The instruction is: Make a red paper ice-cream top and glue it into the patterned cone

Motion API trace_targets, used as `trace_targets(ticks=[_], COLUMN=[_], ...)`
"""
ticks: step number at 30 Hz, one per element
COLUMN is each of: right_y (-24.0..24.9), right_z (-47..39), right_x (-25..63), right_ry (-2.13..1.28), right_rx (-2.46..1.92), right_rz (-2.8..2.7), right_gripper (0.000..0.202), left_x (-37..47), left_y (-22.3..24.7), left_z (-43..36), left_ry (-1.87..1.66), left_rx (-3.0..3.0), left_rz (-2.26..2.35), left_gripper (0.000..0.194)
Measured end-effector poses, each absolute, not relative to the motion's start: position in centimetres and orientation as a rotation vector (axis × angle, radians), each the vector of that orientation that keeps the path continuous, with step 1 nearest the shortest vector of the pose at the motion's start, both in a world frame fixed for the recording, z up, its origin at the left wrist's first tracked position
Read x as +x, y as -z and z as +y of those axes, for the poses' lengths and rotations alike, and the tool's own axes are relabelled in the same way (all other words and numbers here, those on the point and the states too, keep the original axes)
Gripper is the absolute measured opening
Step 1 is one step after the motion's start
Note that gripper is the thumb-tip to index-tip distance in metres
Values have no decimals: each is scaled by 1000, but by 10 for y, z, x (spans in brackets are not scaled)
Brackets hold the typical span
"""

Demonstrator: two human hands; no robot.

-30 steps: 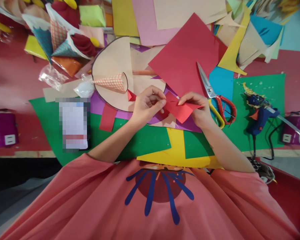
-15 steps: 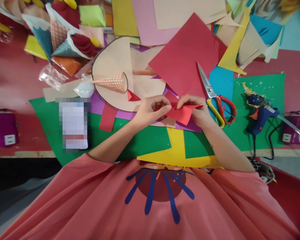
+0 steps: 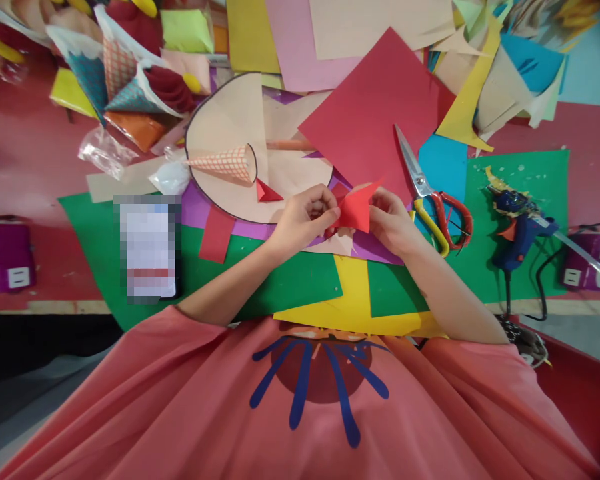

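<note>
A small piece of folded red paper (image 3: pixel 357 208) is held up between my two hands over the work area. My left hand (image 3: pixel 310 217) pinches its left edge between thumb and fingers. On its other side, my right hand (image 3: pixel 390 217) grips the right edge, with some fingertips hidden behind the paper. A small folded red paper piece (image 3: pixel 268 192) lies left of my hands, by the mouth of a checkered cone (image 3: pixel 225 165) on a round beige paper disc (image 3: pixel 220 120). Scissors (image 3: pixel 420 183) with red and yellow handles rest open right of my right hand.
A large red sheet (image 3: pixel 375 113) lies beyond my hands. At right a blue glue gun (image 3: pixel 517 243) sits on green paper. A phone (image 3: pixel 149 250) lies at left, near a red strip (image 3: pixel 217 235). Several cones (image 3: pixel 145 90) stand at the back left; paper scraps (image 3: pixel 510 80) lie back right.
The red paper has turned from lying flat and tilted downward to standing more upright, its tip raised. My right hand has shifted its grip and rotated; my left hand has barely moved.
</note>
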State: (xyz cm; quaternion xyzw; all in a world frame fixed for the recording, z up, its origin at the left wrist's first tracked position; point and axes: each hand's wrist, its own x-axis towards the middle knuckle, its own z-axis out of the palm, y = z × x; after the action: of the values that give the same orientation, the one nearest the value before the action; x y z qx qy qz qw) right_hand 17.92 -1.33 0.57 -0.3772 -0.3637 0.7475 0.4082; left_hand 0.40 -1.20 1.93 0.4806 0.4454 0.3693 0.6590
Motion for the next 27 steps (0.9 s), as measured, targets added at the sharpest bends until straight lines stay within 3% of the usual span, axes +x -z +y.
trace_targets(ticks=[5, 13, 24, 27], right_y=[-7, -5, -6, -6], right_z=[-15, -19, -19, -18], right_x=[177, 178, 175, 176], right_ry=[-1900, -1754, -1753, -1673], right_rx=[-971, -1085, -1069, -1073], right_rz=[-930, -1094, -1003, -963], right_gripper=[36, 23, 18, 17], left_x=[5, 5, 6, 4], left_y=[-17, -16, -15, -13], left_z=[-14, -17, -15, -14], left_ry=[-844, -806, -797, -842], left_rx=[1094, 1077, 1131, 1167], left_rz=[982, 980, 917, 916], left_gripper=[18, 31, 29, 38])
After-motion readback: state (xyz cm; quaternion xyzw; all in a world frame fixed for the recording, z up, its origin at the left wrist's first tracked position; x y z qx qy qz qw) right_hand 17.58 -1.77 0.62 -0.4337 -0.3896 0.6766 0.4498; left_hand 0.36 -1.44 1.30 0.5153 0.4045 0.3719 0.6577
